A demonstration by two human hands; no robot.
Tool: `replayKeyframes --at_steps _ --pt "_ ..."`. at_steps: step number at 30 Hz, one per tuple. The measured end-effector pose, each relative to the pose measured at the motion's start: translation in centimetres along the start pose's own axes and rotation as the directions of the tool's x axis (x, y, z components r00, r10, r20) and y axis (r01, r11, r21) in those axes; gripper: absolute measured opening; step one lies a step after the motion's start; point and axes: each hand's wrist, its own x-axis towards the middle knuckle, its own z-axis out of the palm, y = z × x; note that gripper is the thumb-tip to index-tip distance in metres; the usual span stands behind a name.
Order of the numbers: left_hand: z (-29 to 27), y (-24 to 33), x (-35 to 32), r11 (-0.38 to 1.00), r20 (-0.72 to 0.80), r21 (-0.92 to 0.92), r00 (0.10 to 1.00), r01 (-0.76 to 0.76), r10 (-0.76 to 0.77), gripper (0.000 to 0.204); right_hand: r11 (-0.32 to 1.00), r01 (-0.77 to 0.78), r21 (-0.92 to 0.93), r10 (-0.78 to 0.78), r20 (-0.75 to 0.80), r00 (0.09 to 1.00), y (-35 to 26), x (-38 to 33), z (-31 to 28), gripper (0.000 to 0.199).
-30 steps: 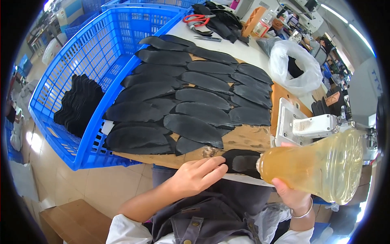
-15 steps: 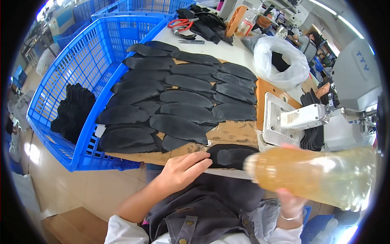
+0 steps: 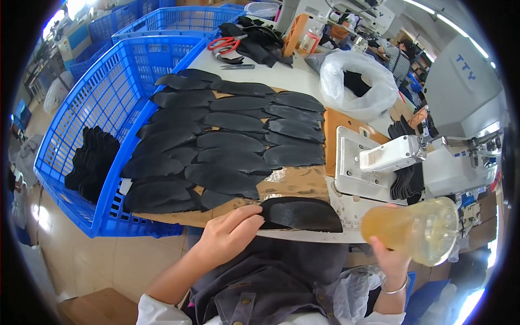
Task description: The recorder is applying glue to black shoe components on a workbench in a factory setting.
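A black curved piece (image 3: 303, 213) with a shiny, wet-looking middle lies at the near edge of the cardboard (image 3: 292, 187). My left hand (image 3: 233, 230) pinches its left end between thumb and fingers. To the right of it, my right hand (image 3: 391, 254) is wrapped round a clear plastic bottle (image 3: 409, 227) of yellowish liquid, held tilted on its side above the table's near edge. The bottle's narrow end faces left, towards the piece, but is apart from it. Farther back, several similar black pieces (image 3: 230, 141) overlap in rows on the cardboard.
At the left stands a blue basket (image 3: 116, 179) with a stack of black pieces (image 3: 93, 162). A sewing machine (image 3: 390, 157) is to the right. Red-handled scissors (image 3: 225, 46), tweezers (image 3: 237, 66) and a clear plastic bag (image 3: 357, 86) lie at the back. Another person (image 3: 400, 57) is far off.
The bottle has moved right, away from the black piece, in my right hand. The shiny patch on the piece looks larger. My left hand keeps its hold. The whole view has shifted slightly.
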Motion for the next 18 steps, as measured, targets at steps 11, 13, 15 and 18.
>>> replayKeyframes --at_steps 11,13,15,18 --pt "2.6 5.8 9.7 0.987 0.459 0.066 0.883 -0.145 0.099 0.053 0.154 0.312 0.937 0.129 -0.332 0.934 8.6 -3.1 0.9 0.066" --pt "3.9 5.5 10.5 0.978 0.504 0.099 0.856 -0.185 0.111 0.054 -0.180 0.247 0.952 0.167 -0.218 0.962 7.9 -3.2 2.3 0.067" --pt "4.4 5.3 11.0 0.966 0.546 0.127 0.829 -0.226 0.122 0.054 -0.127 0.199 0.972 0.181 -0.175 0.968 8.9 -3.7 2.6 0.067" --pt "4.5 5.2 11.6 0.976 0.658 0.140 0.752 -0.167 0.034 0.055 -0.026 0.145 0.989 0.218 -0.136 0.966 9.6 -4.3 2.8 0.068"
